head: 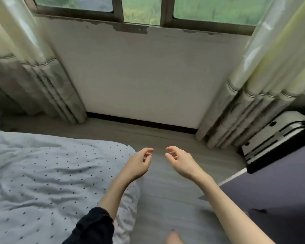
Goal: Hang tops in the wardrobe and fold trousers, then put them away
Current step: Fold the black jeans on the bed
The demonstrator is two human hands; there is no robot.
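Both hands are out in front of the person, held over the grey floor (165, 191), and neither one has anything in it. The left hand (138, 164) has its fingers loosely curled, thumb and forefinger near each other but pinching nothing. The right hand (180, 161) is the same deal, relaxed curl, fingertips pointed toward the left hand with a small gap between the two.

No tops or trousers anywhere in view, so there's no saying where the clothes are. To the left of the left hand is a bed with a pale blue dotted duvet (42, 173). A dark sleeve (93, 226) is pushed up the left forearm. Right of the right hand is a dark purple-grey surface (280, 191), maybe another bed or a sheet, hard to tell. Beyond both hands are a white wall (148, 76), a window (141, 9) and curtains (42, 76) on either side.
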